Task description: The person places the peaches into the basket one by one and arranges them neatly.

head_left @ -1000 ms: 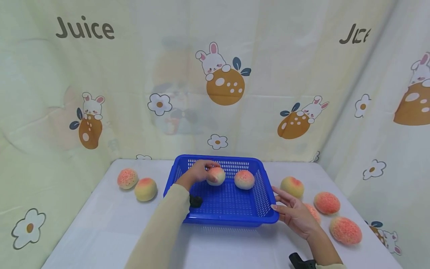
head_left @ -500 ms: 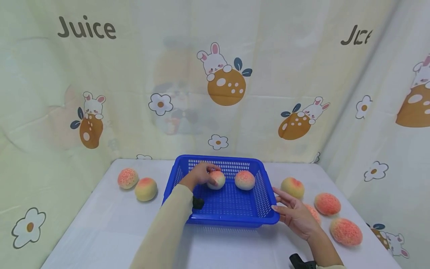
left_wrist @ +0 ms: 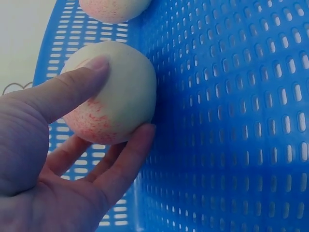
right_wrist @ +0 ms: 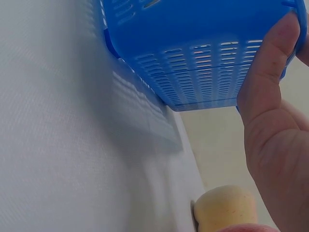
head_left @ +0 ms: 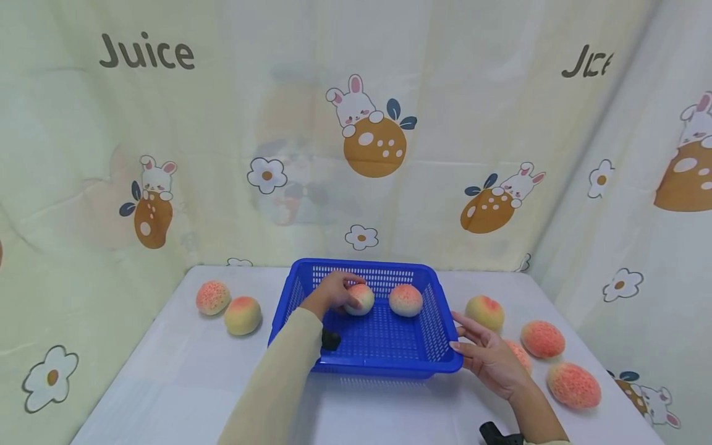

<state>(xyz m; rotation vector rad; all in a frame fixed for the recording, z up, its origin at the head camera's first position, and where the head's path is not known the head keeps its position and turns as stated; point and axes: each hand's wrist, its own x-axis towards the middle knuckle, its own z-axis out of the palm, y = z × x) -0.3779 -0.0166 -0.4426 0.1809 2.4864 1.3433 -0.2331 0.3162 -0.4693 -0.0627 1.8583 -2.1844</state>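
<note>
My left hand (head_left: 334, 292) is inside a blue plastic basket (head_left: 364, 363), holding a pink-and-cream toy peach (head_left: 363, 300). In the left wrist view the thumb lies across the peach (left_wrist: 128, 82) and the fingers curl under it, beside the slotted wall. A second pink-topped peach (head_left: 406, 300) rests to its right in the basket. At the basket's right end my right hand (head_left: 492, 358) grips the rim. The right wrist view has the thumb (right_wrist: 270, 67) against the basket's outside near the rim, with the other fingers mostly hidden behind.
Left of the basket on the white table (head_left: 167, 371) lie a speckled pink peach (head_left: 213, 298) and a yellow peach (head_left: 242, 316). To the right are another yellow peach (head_left: 485, 313) and several pink ones (head_left: 574, 385), one partly behind my right hand. A printed curtain (head_left: 222, 123) hangs behind.
My left hand and the held peach have shifted slightly down and to the right inside the basket. The right hand keeps its place on the rim.
</note>
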